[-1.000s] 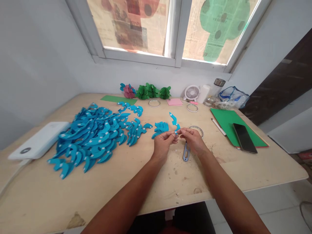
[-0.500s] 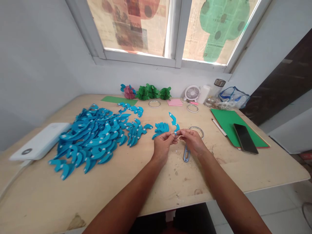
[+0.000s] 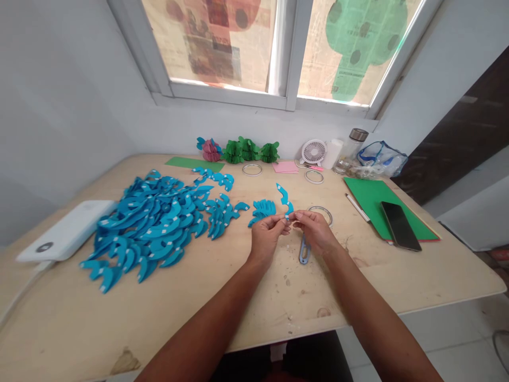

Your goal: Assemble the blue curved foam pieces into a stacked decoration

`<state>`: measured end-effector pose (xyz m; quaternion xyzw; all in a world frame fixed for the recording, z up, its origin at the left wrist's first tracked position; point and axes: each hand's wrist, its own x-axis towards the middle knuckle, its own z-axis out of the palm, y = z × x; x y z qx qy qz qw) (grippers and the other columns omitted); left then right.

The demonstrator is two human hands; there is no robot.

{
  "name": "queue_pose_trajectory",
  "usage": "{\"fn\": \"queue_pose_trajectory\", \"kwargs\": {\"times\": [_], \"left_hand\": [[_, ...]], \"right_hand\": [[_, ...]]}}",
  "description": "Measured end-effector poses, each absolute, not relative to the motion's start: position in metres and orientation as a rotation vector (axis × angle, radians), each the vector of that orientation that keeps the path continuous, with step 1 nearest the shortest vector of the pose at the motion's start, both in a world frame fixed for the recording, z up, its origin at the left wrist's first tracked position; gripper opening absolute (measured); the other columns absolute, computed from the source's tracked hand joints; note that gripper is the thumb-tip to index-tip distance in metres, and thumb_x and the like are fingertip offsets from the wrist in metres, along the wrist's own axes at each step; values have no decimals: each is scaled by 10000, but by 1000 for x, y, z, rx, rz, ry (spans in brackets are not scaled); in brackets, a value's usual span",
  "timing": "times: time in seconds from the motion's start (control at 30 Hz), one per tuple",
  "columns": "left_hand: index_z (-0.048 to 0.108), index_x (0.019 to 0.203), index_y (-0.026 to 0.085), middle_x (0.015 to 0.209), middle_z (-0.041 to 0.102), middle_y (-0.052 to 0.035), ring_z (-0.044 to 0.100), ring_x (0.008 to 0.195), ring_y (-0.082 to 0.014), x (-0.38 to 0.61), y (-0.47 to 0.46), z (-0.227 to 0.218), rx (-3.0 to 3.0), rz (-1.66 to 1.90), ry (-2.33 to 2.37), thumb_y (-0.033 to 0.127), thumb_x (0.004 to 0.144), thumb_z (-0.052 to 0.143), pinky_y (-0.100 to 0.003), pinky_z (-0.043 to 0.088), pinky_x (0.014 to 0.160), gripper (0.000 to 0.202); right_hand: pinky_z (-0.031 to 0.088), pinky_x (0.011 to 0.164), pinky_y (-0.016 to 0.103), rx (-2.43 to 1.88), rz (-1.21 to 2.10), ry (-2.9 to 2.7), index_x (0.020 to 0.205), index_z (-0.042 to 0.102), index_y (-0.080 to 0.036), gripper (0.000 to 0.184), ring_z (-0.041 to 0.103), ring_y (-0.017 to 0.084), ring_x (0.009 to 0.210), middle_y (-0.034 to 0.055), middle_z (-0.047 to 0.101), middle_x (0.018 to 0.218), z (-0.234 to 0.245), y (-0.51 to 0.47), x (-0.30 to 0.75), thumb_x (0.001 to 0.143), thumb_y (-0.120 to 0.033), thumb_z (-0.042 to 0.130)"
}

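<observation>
Between my two hands is a wavy blue paper piece (image 3: 283,195) with small white squares on it, its free end pointing away from me. My left hand (image 3: 267,233) pinches its near end from the left. From the right, my right hand (image 3: 314,229) pinches at the same end, fingertips almost touching the left ones. Just beyond my left hand lies a small folded blue paper stack (image 3: 262,209). A grey-blue tool handle (image 3: 304,252) lies partly under my right hand. Farther left spreads a big heap of blue paper pieces (image 3: 151,212) with white squares.
A white power bank (image 3: 67,229) with a cable lies at left. Green paper figures (image 3: 248,149), a small fan (image 3: 314,152) and a glass bottle (image 3: 352,149) line the wall. At right are a pen (image 3: 358,208) and a phone (image 3: 400,225) on green paper (image 3: 368,193). Tape rolls (image 3: 321,214) lie around.
</observation>
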<state>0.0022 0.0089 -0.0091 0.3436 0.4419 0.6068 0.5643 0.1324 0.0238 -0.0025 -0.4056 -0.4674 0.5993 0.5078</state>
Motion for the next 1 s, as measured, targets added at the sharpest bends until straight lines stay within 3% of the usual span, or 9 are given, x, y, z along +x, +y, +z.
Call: {"fn": "queue_pose_trajectory", "kwargs": {"times": [0.6, 1.0], "left_hand": [[691, 692, 120, 581, 659, -25, 570, 480, -106, 2, 9, -9, 838, 1430, 1034, 237, 601, 677, -238, 491, 513, 149], [674, 641, 134, 513, 617, 10, 564, 465, -101, 1, 10, -10, 964, 1471, 1176, 209, 635, 631, -210, 477, 488, 87]], "right_hand": [[391, 716, 280, -1001, 1414, -1132, 668, 710, -193, 167, 548, 143, 713, 44, 681, 755, -1, 23, 131, 667, -359, 695], [383, 710, 281, -1091, 1302, -1329, 757, 701, -199, 200, 552, 161, 765, 35, 674, 736, -3, 24, 130, 709, -379, 629]]}}
